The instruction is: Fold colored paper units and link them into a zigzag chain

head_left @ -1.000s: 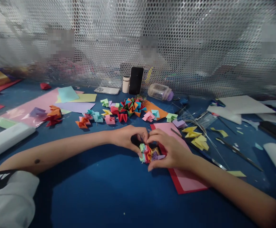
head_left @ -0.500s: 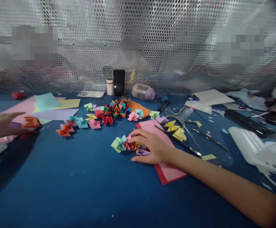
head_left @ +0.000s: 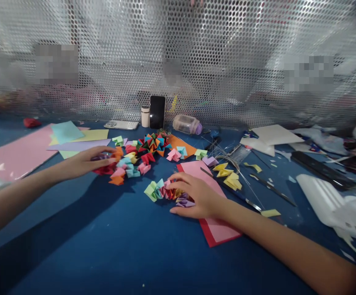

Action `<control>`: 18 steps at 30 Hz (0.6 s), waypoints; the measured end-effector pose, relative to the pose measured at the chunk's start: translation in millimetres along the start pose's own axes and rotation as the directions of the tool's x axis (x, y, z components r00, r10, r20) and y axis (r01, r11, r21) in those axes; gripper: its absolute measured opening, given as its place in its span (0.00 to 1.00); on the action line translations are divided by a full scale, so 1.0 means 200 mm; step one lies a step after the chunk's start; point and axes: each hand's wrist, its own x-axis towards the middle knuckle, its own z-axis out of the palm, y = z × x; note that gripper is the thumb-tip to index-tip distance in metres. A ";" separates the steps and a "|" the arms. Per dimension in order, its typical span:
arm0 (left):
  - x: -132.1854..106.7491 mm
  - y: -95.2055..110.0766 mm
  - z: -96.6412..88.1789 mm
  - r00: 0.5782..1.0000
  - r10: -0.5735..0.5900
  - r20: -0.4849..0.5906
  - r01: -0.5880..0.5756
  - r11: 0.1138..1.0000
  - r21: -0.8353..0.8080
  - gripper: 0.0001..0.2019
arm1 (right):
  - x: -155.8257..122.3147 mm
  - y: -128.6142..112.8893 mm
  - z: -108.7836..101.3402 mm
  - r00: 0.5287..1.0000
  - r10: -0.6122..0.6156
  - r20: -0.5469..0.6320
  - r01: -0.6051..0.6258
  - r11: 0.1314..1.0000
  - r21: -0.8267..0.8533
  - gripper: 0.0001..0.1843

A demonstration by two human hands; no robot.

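My left hand is closed around a few orange, purple and red folded paper pieces, at the left end of a cluster of pink, blue and orange origami units. Near the centre, my right hand curls its fingers and thumb round a row of folded paper pieces, green and blue at its free end, with red, yellow and purple ones partly under the fingers. That row lies on the table beside pink and red paper sheets. Behind stands a multicoloured origami ball.
Coloured sheets lie at the left. A phone leans upright at the back beside a jar on its side. Yellow folded pieces, scissors-like tools, wires and a white glue gun crowd the right. A perforated metal panel stands behind.
My left hand has moved right, from the coloured sheets to the cluster of origami units, carrying its folded pieces. My right hand has stayed on its row. The view has shifted slightly.
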 end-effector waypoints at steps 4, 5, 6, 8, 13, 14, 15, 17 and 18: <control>0.01 0.18 0.08 0.990 0.042 0.133 -0.028 0.994 -0.104 0.26 | 0.00 0.00 0.00 1.000 -0.006 0.003 0.006 1.000 -0.012 0.26; 0.02 0.19 0.09 0.988 0.067 0.140 -0.057 0.995 -0.080 0.27 | 0.00 0.00 0.00 1.000 -0.009 0.000 0.009 1.000 -0.014 0.26; 0.03 0.19 0.09 0.986 0.089 0.140 -0.087 0.996 -0.026 0.28 | 0.00 0.00 0.00 1.000 -0.011 -0.003 0.011 1.000 -0.017 0.26; 0.06 0.19 0.06 0.983 0.130 0.133 -0.149 0.978 0.144 0.29 | 0.00 0.00 0.00 1.000 -0.012 -0.006 0.012 1.000 -0.020 0.26; 0.12 0.24 -0.10 0.955 0.253 0.158 -0.298 0.788 0.539 0.25 | -0.01 -0.01 0.00 1.000 -0.020 -0.013 0.020 1.000 -0.018 0.26; 0.12 0.27 -0.11 0.948 0.271 0.168 -0.318 0.752 0.578 0.24 | -0.01 -0.01 -0.01 1.000 -0.027 -0.015 0.027 1.000 -0.014 0.27; 0.11 0.29 -0.11 0.942 0.286 0.179 -0.335 0.728 0.598 0.23 | -0.02 -0.01 -0.01 0.999 -0.036 -0.015 0.036 0.999 -0.008 0.27; 0.09 0.32 -0.08 0.929 0.292 0.227 -0.370 0.713 0.595 0.23 | -0.01 -0.01 -0.02 0.998 -0.069 -0.009 0.069 0.997 0.017 0.29; 0.07 0.34 -0.05 0.920 0.294 0.259 -0.392 0.711 0.584 0.26 | -0.01 -0.01 -0.02 0.996 -0.091 -0.005 0.091 0.995 0.033 0.29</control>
